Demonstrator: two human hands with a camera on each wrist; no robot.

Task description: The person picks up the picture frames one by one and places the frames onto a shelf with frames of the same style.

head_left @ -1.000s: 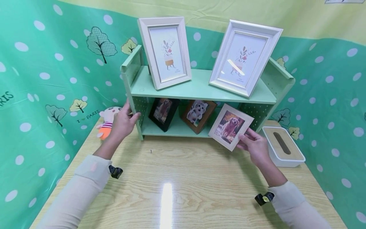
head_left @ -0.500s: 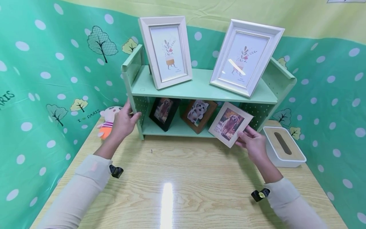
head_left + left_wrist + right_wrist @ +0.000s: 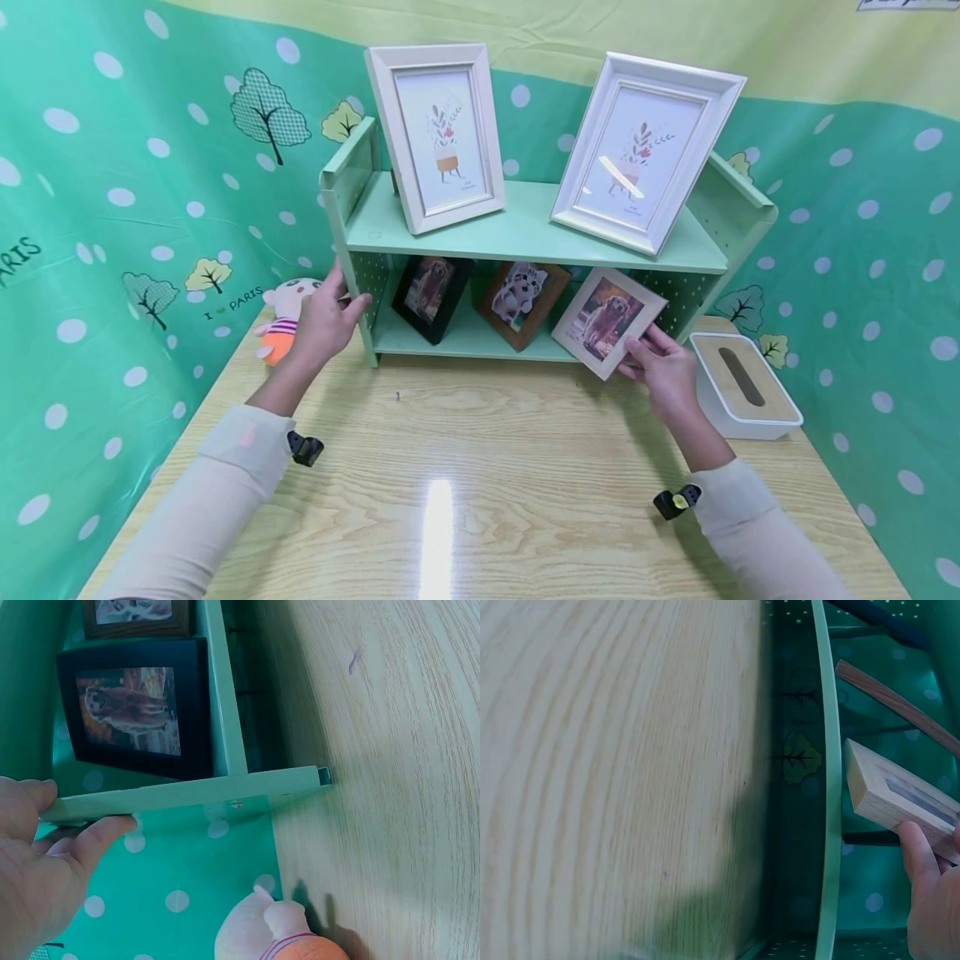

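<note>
My right hand [image 3: 660, 371] pinches the right edge of a pale wooden photo frame [image 3: 576, 335] showing a golden dog. The frame tilts at the front of the green shelf's lower level, overlapping its front edge in the head view. In the right wrist view, the pale frame [image 3: 885, 787] shows end-on, my thumb and fingers at its near edge. My left hand [image 3: 324, 321] grips the left side panel of the green shelf [image 3: 525, 225], thumb on one face and fingers on the other. A black photo frame [image 3: 427, 296] and a brown frame with a kitten [image 3: 522, 302] stand on the lower level.
Two white picture frames, the left one [image 3: 401, 142] and the right one [image 3: 577, 158], stand on the shelf top. A tissue box [image 3: 738, 379] is at the right, a plush toy [image 3: 279, 337] at the left. All rest on a wooden table [image 3: 480, 467].
My right hand has carried the pale photo frame slightly up and back, further over the lower shelf. My left hand keeps its grip on the side panel.
</note>
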